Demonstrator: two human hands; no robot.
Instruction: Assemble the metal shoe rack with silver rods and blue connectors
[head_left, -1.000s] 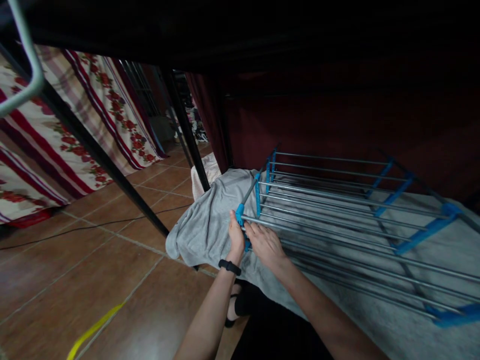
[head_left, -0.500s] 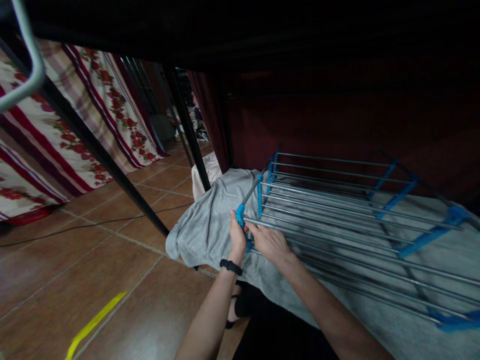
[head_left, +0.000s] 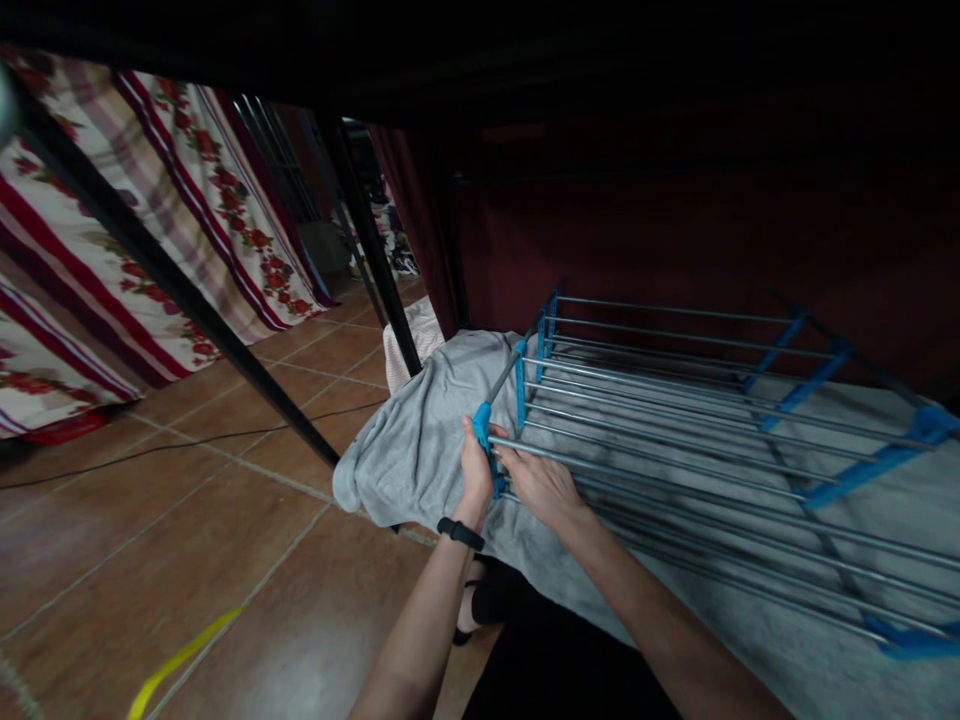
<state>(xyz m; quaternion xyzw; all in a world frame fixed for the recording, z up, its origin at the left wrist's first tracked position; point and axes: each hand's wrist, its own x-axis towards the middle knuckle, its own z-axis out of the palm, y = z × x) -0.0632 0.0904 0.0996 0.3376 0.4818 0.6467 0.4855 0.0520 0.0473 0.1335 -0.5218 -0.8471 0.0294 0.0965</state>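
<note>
A drying rack point(head_left: 660, 380) of thin grey metal rods with blue plastic joints rests on a grey blanket point(head_left: 420, 430). At its near left corner, my left hand point(head_left: 475, 468) is closed around a blue joint, thumb along its outer side. Just right of it, my right hand point(head_left: 541, 486) has its fingers closed at the end of a metal rod, by the same joint. The fingertips of both hands are partly hidden behind the joint and rod. A dark band circles my left wrist.
Dark metal posts point(head_left: 187, 300) stand at the left, under a dark frame overhead. A flowered, striped curtain point(head_left: 172, 200) hangs beyond them. A black cable point(head_left: 225, 437) and a yellow strip point(head_left: 184, 655) lie on the tiled floor point(head_left: 262, 550). A dark red cloth point(head_left: 637, 220) hangs behind the rack.
My view has shifted slightly, and the pale curved bar at the upper left has almost left it. Both hands keep their places at the rack's corner joint.
</note>
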